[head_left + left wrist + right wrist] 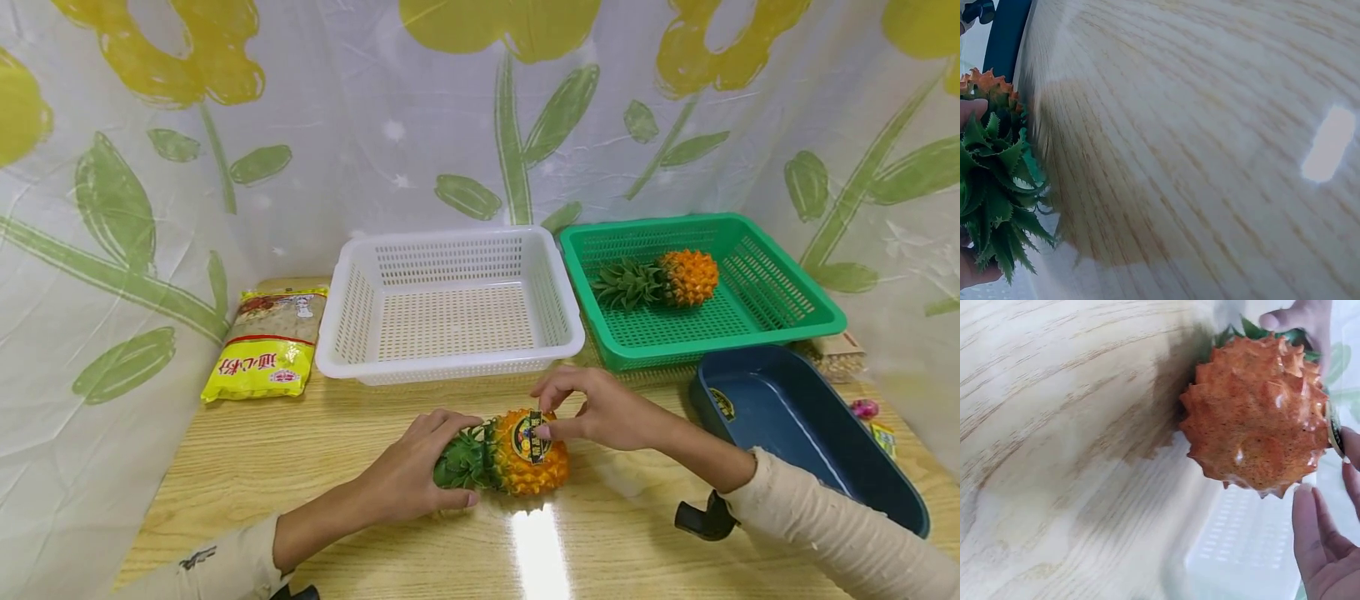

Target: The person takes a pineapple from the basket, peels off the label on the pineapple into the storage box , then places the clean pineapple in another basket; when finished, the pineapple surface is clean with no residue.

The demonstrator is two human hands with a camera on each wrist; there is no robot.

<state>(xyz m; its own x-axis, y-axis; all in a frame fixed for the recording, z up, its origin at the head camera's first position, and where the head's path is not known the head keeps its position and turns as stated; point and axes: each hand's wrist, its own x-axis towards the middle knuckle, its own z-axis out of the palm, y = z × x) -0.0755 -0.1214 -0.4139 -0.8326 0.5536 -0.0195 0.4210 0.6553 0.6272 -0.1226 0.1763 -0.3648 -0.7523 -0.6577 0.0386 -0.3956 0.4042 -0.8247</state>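
An orange pineapple (pixel 527 477) with a green leafy crown (pixel 463 460) lies on its side on the table, crown to the left. My left hand (pixel 411 468) grips it by the crown, thumb on the near side and fingers over the far side. A round black and gold label (pixel 525 435) sits on the upper side of the fruit. My right hand (pixel 588 408) pinches at this label with thumb and forefinger. In the right wrist view, the label (pixel 1334 430) shows edge-on beside the fingertips, while other fingers (pixel 1308 519) reach close to the fruit's base.
A white basket (pixel 450 367) stands behind the hands; right of it a green basket (pixel 720 340) holds another pineapple (pixel 688 277). A dark blue tray (pixel 806 425) with a similar label (pixel 722 403) lies at right. A yellow food packet (pixel 266 346) lies at left.
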